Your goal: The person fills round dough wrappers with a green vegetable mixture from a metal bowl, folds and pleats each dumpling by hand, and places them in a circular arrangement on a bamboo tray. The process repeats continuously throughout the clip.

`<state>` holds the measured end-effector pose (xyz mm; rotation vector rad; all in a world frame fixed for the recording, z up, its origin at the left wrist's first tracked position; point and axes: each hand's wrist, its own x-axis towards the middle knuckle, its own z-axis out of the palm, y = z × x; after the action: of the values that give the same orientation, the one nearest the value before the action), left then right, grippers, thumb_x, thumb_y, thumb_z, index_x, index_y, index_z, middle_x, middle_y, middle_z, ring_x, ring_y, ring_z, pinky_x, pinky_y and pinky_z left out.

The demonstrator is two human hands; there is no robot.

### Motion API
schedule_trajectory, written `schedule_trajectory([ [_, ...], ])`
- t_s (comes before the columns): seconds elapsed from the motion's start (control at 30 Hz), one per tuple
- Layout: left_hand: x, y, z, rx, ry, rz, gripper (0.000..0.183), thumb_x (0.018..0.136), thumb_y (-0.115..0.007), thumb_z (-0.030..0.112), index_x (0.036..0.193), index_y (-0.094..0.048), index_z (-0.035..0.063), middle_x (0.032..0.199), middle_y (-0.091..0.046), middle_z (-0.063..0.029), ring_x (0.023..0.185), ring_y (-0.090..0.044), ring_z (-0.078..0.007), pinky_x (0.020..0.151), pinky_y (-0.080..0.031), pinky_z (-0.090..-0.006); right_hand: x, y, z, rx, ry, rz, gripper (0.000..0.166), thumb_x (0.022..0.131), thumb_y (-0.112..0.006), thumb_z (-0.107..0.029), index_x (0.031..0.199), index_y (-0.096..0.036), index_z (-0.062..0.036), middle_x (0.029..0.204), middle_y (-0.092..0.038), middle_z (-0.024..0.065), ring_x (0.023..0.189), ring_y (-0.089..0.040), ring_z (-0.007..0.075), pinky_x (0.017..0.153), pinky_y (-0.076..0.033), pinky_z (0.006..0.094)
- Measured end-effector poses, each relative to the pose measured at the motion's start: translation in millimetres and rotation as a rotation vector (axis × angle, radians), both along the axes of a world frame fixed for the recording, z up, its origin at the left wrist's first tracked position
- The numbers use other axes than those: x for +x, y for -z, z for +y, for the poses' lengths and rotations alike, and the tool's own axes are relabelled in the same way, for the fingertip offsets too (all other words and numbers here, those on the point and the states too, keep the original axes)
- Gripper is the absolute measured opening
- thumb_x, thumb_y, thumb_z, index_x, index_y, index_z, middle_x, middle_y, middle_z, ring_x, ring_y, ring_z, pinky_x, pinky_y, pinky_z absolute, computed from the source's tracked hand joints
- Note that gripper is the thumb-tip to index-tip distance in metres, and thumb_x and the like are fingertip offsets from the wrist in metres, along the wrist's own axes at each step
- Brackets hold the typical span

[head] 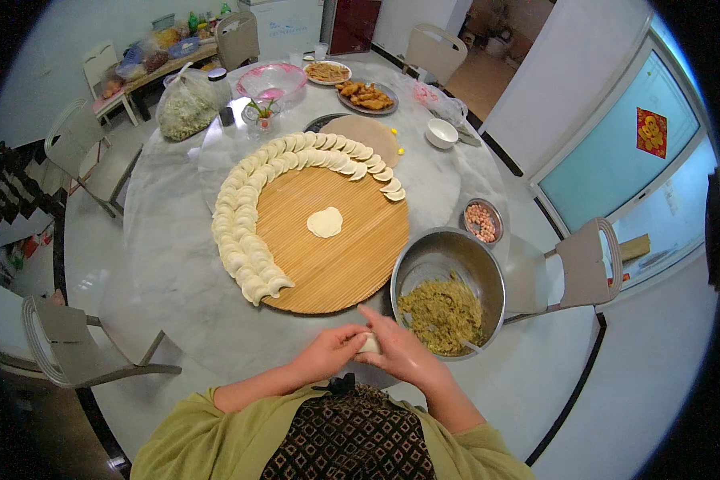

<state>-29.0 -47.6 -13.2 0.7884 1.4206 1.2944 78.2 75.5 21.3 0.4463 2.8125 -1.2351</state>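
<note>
Close to my body, my left hand (pixel 336 348) and my right hand (pixel 396 351) meet around a pale dough dumpling (pixel 370 344). Fingers of both hands press on it and cover most of it. Ahead lies a round ribbed wooden board (pixel 336 270), with one flat dough wrapper (pixel 324 222) near its middle. Overlapping rows of folded dumplings (pixel 237 222) curve along the board's left and far edges. A steel bowl (pixel 495 282) stands right of my right hand. Inside it are a greenish-brown minced filling (pixel 441 315) and a utensil handle (pixel 473 347).
On the marble-patterned round table (pixel 168 240) are a small metal bowl of pink pieces (pixel 481 222), a white bowl (pixel 441 133), a plate of fried food (pixel 367 97), a pink-rimmed basin (pixel 271 83) and a filled plastic bag (pixel 186 108). Chairs (pixel 588 267) surround the table.
</note>
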Motion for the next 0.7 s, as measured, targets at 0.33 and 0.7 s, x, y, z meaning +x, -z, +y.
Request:
schedule_trajectory([
  [0.33,-14.5,12.1,3.2,0.094,-0.173,0.78,0.045,0.077,-0.033,-0.005,0.122,-0.027,-0.0087,0.118,-0.037,-0.0287,0.106,-0.041,-0.0415,0.089,-0.036,-0.0386,-62.7,38.0,-10.9,-0.036,0.197,-0.004,0.044,0.077,-0.053,-0.014,0.115,-0.038,0.0014,0.095,-0.054,0.0258,0.083,-0.056,0.0367,0.069,-0.044,0.0407],
  [0.7,-100.3,30.8,16.3,0.159,-0.343,1.038,0.043,0.074,-0.04,-0.006,0.116,-0.034,-0.0109,0.112,-0.044,-0.0292,0.103,-0.045,-0.0398,0.088,-0.037,-0.0409,-202.6,122.6,124.3,-0.324,0.842,0.072,0.018,0.071,-0.061,-0.014,0.081,-0.06,-0.0002,0.063,-0.056,0.0047,0.043,-0.047,0.0111,0.039,-0.04,0.0264],
])
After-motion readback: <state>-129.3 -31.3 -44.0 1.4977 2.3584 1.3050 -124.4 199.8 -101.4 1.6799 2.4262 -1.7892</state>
